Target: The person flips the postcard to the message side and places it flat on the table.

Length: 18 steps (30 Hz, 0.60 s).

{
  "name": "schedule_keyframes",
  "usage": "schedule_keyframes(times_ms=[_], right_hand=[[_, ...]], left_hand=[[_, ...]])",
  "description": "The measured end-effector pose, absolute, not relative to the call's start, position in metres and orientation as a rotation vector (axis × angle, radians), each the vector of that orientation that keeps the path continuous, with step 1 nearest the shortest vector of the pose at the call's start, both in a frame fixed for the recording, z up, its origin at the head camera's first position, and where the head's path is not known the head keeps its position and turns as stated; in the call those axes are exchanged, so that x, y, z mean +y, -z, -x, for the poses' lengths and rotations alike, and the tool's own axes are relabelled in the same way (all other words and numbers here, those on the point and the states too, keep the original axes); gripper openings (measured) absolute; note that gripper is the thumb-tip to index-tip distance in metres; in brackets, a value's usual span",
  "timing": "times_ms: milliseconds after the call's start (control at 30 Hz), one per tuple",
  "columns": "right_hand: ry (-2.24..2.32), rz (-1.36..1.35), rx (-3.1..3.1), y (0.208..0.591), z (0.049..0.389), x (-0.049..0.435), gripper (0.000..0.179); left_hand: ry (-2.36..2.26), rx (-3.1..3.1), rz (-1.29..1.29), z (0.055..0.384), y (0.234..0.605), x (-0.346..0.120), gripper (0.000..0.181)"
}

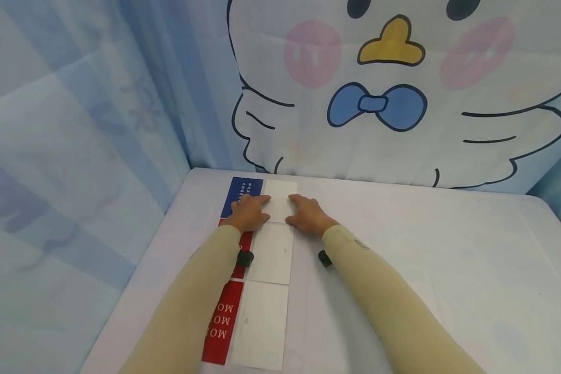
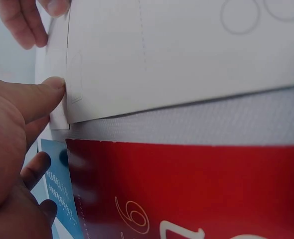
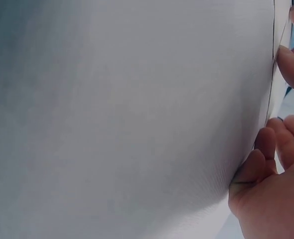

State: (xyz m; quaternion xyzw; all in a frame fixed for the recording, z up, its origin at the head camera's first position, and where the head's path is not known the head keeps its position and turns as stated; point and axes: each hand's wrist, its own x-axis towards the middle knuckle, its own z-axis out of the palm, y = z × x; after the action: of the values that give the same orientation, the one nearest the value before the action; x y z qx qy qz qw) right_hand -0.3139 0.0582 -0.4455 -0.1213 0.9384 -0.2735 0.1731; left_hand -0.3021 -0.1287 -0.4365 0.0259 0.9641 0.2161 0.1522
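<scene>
Far white card lies btwn L fingers & R fingers, at edges.

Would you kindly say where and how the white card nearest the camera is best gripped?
Probably pinch its right long edge, from the right: the white card lies flat, with a red card on its left, another white card beyond its far end, and tabletop on its right.

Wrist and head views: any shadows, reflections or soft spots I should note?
Head view: fairly even light, soft shadow beside the right sleeve; left wrist view: dark bands, apparently reflections, on the red card's left end; right wrist view: dim upper-left corner, tabletop soft with little detail.
</scene>
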Motion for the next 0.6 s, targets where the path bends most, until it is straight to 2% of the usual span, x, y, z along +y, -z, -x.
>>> schedule_keyframes(times_ms=[300, 600], right_hand=[[0.783, 0.321, 2.676, 0.4434, 0.3121, 0.0573, 0.070], [0.825, 0.338, 2.695, 0.4420, 0.3103, 0.0586, 0.070]], left_hand=[[-0.657, 2.761, -0.033, 0.3001, 0.4341, -0.1287, 0.059], [-0.658, 2.789, -0.126, 0.2967, 0.4332, -0.1296, 0.058]])
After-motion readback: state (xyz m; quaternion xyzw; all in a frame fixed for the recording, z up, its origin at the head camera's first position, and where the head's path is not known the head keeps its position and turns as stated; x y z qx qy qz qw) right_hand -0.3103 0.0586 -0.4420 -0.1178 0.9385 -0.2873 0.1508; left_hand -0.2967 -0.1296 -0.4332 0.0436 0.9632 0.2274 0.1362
